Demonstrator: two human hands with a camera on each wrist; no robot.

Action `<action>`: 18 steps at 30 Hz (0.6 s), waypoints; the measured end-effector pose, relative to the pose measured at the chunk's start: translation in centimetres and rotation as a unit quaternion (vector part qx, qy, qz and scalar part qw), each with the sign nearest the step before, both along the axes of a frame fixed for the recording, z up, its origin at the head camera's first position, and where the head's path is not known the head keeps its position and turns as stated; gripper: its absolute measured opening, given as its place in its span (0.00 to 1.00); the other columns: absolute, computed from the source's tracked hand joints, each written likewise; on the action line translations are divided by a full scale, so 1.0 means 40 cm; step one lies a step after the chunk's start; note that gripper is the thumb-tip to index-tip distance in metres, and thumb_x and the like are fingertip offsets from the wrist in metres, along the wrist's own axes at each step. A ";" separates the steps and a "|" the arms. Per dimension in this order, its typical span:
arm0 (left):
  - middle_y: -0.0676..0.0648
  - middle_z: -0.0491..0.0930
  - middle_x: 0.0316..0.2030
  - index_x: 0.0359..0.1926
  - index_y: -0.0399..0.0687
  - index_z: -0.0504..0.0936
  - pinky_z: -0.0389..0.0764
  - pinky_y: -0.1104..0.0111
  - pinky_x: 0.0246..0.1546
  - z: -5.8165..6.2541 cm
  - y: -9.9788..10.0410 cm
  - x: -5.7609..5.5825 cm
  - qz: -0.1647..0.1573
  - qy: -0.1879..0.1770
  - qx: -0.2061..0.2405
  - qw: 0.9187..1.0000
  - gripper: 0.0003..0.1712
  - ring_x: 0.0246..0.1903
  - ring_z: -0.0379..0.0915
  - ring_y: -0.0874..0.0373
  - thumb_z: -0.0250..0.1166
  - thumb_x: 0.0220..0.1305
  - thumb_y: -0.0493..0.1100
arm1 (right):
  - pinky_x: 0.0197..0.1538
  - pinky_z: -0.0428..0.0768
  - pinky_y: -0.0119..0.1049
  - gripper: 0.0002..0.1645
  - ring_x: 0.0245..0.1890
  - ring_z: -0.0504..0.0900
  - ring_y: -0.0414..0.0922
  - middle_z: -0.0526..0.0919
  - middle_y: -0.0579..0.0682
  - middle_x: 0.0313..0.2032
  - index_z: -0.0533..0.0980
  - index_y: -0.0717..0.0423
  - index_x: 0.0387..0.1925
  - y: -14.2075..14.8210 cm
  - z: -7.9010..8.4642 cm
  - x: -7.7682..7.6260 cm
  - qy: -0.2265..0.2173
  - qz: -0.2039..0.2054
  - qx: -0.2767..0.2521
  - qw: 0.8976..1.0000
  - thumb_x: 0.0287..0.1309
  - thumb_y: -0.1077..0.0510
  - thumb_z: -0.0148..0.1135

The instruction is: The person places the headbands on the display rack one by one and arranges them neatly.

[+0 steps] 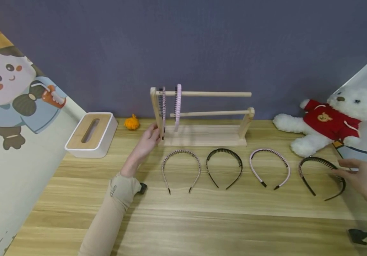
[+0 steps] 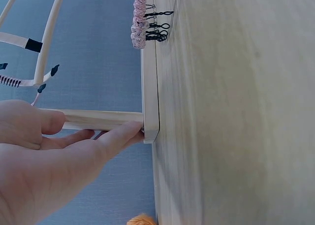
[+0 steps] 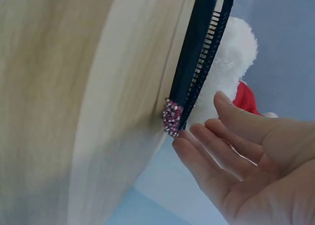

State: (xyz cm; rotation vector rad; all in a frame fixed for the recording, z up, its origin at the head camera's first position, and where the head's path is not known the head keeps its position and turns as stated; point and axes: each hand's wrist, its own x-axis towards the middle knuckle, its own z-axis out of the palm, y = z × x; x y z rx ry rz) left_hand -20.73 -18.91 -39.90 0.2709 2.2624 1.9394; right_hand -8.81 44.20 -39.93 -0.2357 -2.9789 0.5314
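Observation:
My left hand [image 1: 148,141] grips the left upright of a wooden rack [image 1: 202,133] near its base; the left wrist view shows its fingers and thumb around the post. Two headbands hang at the rack's left end: a beaded one [image 1: 163,106] and a pink wrapped one [image 1: 178,106]. My right hand [image 1: 364,176] reaches over the right side of a black toothed headband [image 1: 319,159] with a glittery patch [image 3: 173,117]. In the right wrist view its fingers are spread and loosely bent beside that patch. Whether the fingertips touch it, I cannot tell.
A beaded headband [image 1: 181,152], a black headband [image 1: 224,150] and a pink headband [image 1: 269,150] lie in a row before the rack. At left stand a tissue box [image 1: 90,153] and an orange yarn ball [image 1: 132,123]. A white teddy bear [image 1: 327,121] sits at the right.

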 end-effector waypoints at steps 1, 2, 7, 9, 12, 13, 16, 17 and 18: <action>0.34 0.72 0.53 0.82 0.31 0.54 0.74 0.63 0.50 0.001 -0.001 0.001 -0.001 -0.003 0.004 1.000 0.29 0.46 0.67 0.50 0.38 0.90 0.39 | 0.37 0.83 0.68 0.29 0.44 0.80 0.81 0.78 0.84 0.48 0.73 0.88 0.49 0.003 -0.001 0.000 -0.003 0.002 0.001 1.000 0.59 0.67 0.77; 0.30 0.71 0.58 0.82 0.31 0.53 0.76 0.61 0.57 0.003 -0.002 0.002 -0.004 -0.003 0.006 1.000 0.29 0.51 0.69 0.48 0.37 0.90 0.39 | 0.37 0.83 0.68 0.29 0.43 0.80 0.81 0.79 0.84 0.47 0.73 0.88 0.49 0.005 -0.002 0.000 -0.007 0.004 0.001 1.000 0.59 0.67 0.78; 0.24 0.60 0.74 0.83 0.30 0.48 0.61 0.49 0.78 0.002 -0.006 0.003 -0.013 -0.010 0.020 1.000 0.30 0.74 0.59 0.35 0.36 0.89 0.39 | 0.36 0.82 0.67 0.29 0.40 0.82 0.79 0.79 0.83 0.45 0.74 0.88 0.47 0.015 -0.007 -0.001 -0.019 0.013 0.016 1.000 0.57 0.67 0.79; 0.25 0.59 0.74 0.83 0.30 0.48 0.61 0.50 0.78 0.000 -0.007 0.002 -0.015 -0.011 0.020 1.000 0.30 0.75 0.58 0.35 0.36 0.89 0.38 | 0.38 0.81 0.68 0.28 0.42 0.80 0.79 0.79 0.83 0.45 0.73 0.88 0.48 0.016 -0.009 0.000 -0.028 0.012 0.021 0.999 0.58 0.67 0.78; 0.24 0.62 0.72 0.83 0.31 0.48 0.66 0.52 0.75 -0.001 -0.007 0.002 -0.014 -0.010 0.016 1.000 0.30 0.70 0.63 0.38 0.36 0.90 0.39 | 0.39 0.80 0.69 0.28 0.43 0.80 0.80 0.80 0.83 0.44 0.73 0.87 0.48 0.018 -0.012 0.001 -0.038 0.008 0.022 0.999 0.60 0.67 0.77; 0.23 0.63 0.70 0.83 0.31 0.48 0.68 0.53 0.73 -0.001 -0.006 0.002 -0.013 -0.011 0.015 1.000 0.30 0.68 0.64 0.39 0.36 0.90 0.39 | 0.39 0.81 0.68 0.27 0.43 0.80 0.80 0.80 0.83 0.44 0.73 0.87 0.48 0.019 -0.013 0.002 -0.040 0.007 0.021 0.999 0.60 0.67 0.76; 0.24 0.64 0.68 0.84 0.32 0.49 0.69 0.52 0.71 0.000 -0.005 0.002 -0.012 -0.011 0.013 1.000 0.30 0.65 0.64 0.41 0.36 0.90 0.39 | 0.35 0.83 0.65 0.26 0.41 0.81 0.78 0.80 0.82 0.43 0.73 0.87 0.48 0.022 -0.014 0.004 -0.038 0.005 0.017 0.999 0.60 0.68 0.76; 0.24 0.64 0.69 0.84 0.31 0.48 0.68 0.51 0.72 0.000 -0.005 0.002 -0.013 -0.011 0.014 1.000 0.30 0.66 0.64 0.40 0.36 0.90 0.39 | 0.33 0.84 0.62 0.26 0.40 0.81 0.78 0.81 0.82 0.42 0.73 0.87 0.48 0.023 -0.015 0.004 -0.035 0.005 0.015 0.999 0.60 0.69 0.76; 0.24 0.63 0.71 0.84 0.31 0.48 0.66 0.51 0.75 0.000 -0.005 0.003 -0.015 -0.011 0.015 1.000 0.30 0.69 0.63 0.40 0.36 0.90 0.39 | 0.30 0.84 0.59 0.25 0.38 0.82 0.77 0.81 0.82 0.41 0.73 0.87 0.47 0.024 -0.016 0.005 -0.034 0.005 0.012 0.999 0.60 0.69 0.75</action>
